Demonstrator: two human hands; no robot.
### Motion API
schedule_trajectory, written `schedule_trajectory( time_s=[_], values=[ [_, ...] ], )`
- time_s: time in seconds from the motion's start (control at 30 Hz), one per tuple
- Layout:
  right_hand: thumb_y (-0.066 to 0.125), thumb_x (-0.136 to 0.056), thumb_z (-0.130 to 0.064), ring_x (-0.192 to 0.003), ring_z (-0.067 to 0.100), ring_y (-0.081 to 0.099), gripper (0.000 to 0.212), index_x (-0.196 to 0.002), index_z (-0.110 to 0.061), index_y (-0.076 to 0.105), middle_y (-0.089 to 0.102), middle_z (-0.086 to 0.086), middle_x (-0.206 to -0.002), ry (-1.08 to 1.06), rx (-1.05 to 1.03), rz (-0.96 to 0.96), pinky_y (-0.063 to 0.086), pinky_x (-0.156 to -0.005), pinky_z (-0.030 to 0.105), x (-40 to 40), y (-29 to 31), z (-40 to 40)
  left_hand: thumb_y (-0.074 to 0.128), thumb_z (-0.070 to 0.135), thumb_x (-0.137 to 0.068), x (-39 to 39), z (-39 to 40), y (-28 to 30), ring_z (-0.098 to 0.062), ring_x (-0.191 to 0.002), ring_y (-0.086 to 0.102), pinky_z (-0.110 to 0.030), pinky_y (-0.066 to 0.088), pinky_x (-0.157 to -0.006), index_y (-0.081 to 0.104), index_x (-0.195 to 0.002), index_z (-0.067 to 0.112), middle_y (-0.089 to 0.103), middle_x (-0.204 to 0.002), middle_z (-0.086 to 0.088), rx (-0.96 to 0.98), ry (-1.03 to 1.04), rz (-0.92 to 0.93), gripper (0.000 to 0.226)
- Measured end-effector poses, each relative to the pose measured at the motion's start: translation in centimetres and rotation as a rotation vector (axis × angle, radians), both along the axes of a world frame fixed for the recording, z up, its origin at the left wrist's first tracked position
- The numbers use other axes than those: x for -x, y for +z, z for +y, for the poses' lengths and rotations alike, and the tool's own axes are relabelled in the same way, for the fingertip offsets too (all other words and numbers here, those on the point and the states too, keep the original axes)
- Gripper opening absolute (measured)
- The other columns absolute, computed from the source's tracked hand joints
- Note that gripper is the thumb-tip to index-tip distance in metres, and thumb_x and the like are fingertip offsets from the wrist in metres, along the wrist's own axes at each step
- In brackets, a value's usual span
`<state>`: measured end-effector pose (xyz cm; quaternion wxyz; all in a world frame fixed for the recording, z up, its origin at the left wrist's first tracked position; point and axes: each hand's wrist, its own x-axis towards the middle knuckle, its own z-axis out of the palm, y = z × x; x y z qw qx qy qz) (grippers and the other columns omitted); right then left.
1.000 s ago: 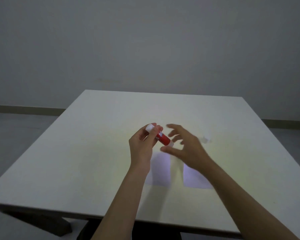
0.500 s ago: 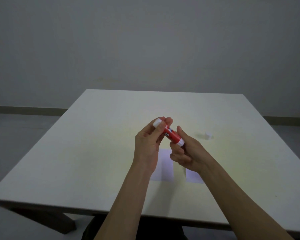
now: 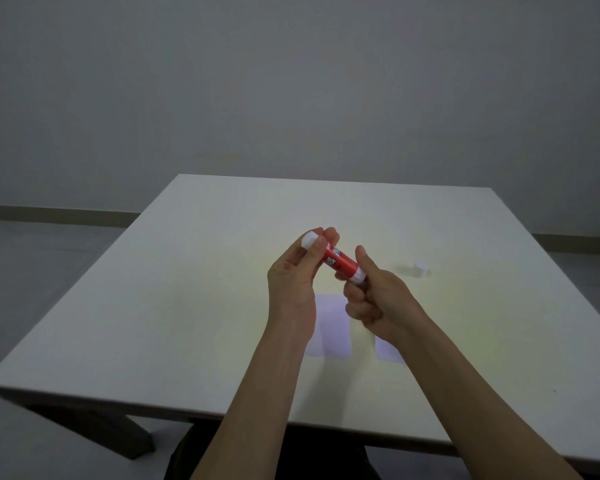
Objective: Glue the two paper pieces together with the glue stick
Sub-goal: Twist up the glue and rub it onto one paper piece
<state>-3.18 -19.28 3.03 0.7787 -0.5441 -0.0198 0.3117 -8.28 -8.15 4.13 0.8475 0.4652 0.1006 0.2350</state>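
Glue stick first: the short red plastic glue stick [image 3: 340, 265] with white print on its barrel is held up in the air above the middle of the pale square worktop [image 3: 187, 306], slanting down from upper left to lower right. From the head view, the left hand [image 3: 297, 280] has its grip clamped on the upper part of the barrel, thumb in front and fingertips behind, with a white end poking out above them. The right hand [image 3: 378, 299] pinches the lower white end between thumb and curled fingers. I'd judge it a light, stiff little tube, smooth enough to slip, so the barrel is the sound place to hold while the end is turned. Below the hands lie two white paper pieces, the left paper sheet [image 3: 333, 327] and the right paper sheet [image 3: 387, 351], flat and apart, both partly hidden by the wrists; they look thin and likely to slide or crease under the glue unless pinned down. A small white cap [image 3: 420, 268] stands alone further right. Beyond is a plain grey wall [image 3: 291, 81] and a dim floor [image 3: 32, 265].
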Motion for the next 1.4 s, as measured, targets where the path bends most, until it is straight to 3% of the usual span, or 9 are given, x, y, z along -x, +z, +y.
schedule_trajectory(
  time_s=[0.17,0.3,0.43,0.53,0.7,0.93,1.03,1.23,1.4],
  values=[
    [0.048,-0.084,-0.057,-0.039,0.011,0.041,0.055,-0.082,-0.004,0.063,0.054,-0.003,-0.046,-0.039,0.196,-0.294,0.037,-0.039,0.018,0.0,0.0,-0.4,0.067,0.031,-0.072,0.1,-0.3,-0.1,-0.019,-0.099,0.070,-0.033,0.049,-0.095,0.077,-0.078,0.024,0.077,-0.092,0.002,0.041,-0.005,-0.005,0.014],
    [0.059,-0.088,-0.024,-0.055,0.016,0.056,0.019,-0.102,-0.011,0.063,0.067,0.002,-0.067,-0.048,0.057,-0.504,0.052,-0.059,0.022,0.3,-0.2,-0.9,0.067,0.024,-0.075,-0.3,0.2,0.3,-0.021,-0.097,0.071,-0.029,0.055,-0.089,0.072,-0.087,0.015,0.077,-0.092,-0.002,0.132,-0.001,-0.058,0.016],
    [0.054,-0.091,-0.031,-0.042,0.013,0.043,0.030,-0.079,-0.004,0.060,0.056,0.008,-0.061,-0.025,-0.016,-0.213,0.042,-0.042,0.017,0.3,0.3,-0.8,0.068,0.025,-0.069,-0.3,0.0,0.2,-0.022,-0.098,0.071,-0.028,0.055,-0.088,0.071,-0.088,0.014,0.077,-0.091,-0.002,0.129,-0.012,-0.055,0.022],
    [0.056,-0.089,-0.037,-0.033,0.009,0.037,0.038,-0.087,0.000,0.063,0.052,0.005,-0.051,0.093,0.000,0.038,0.035,-0.033,0.016,0.2,1.1,-1.1,0.065,0.026,-0.071,-0.2,0.3,-0.2,-0.021,-0.097,0.071,-0.032,0.051,-0.093,0.070,-0.089,0.015,0.077,-0.091,0.000,0.113,-0.016,-0.050,0.021],
    [0.069,-0.082,-0.021,-0.049,0.009,0.058,0.025,-0.104,-0.016,0.058,0.069,0.001,-0.072,-0.077,0.326,-0.642,0.051,-0.054,0.016,1.2,1.0,-0.8,0.065,0.029,-0.071,-0.4,0.5,0.2,-0.019,-0.098,0.070,-0.034,0.049,-0.097,0.067,-0.094,0.014,0.076,-0.093,0.000,0.137,0.010,-0.064,0.028],
    [0.050,-0.090,-0.035,-0.050,0.005,0.054,0.009,-0.090,-0.027,0.050,0.060,-0.008,-0.068,-0.134,0.420,-0.913,0.049,-0.052,0.013,1.5,-0.2,-0.1,0.064,0.037,-0.067,-0.1,0.9,0.7,-0.017,-0.095,0.071,-0.033,0.049,-0.097,0.066,-0.095,0.017,0.077,-0.090,0.003,0.088,0.010,-0.075,0.035],
    [0.043,-0.094,-0.034,-0.048,0.010,0.044,0.023,-0.083,-0.015,0.049,0.048,0.003,-0.061,-0.102,0.263,-0.726,0.043,-0.047,0.019,2.0,-0.5,0.6,0.063,0.036,-0.068,-0.1,1.0,0.7,-0.016,-0.094,0.071,-0.030,0.052,-0.093,0.065,-0.096,0.017,0.077,-0.090,0.004,0.072,0.001,-0.077,0.033],
    [0.044,-0.088,-0.040,-0.026,0.010,0.021,0.047,-0.048,-0.017,0.034,0.024,-0.005,-0.034,0.163,-0.195,0.309,0.015,-0.036,0.021,1.3,0.9,0.1,0.063,0.031,-0.072,-0.2,0.5,0.2,-0.018,-0.095,0.071,-0.022,0.056,-0.080,0.069,-0.091,0.019,0.076,-0.091,0.003,0.004,-0.030,-0.091,0.023],
    [0.045,-0.087,-0.037,-0.028,0.014,0.031,0.044,-0.050,-0.014,0.043,0.036,-0.001,-0.034,0.168,-0.059,0.228,0.026,-0.034,0.020,1.4,1.3,-0.3,0.062,0.033,-0.073,-0.2,0.6,-0.5,-0.017,-0.098,0.070,-0.025,0.055,-0.087,0.070,-0.092,0.021,0.076,-0.094,0.004,-0.004,-0.070,-0.103,0.024]
  ],
)
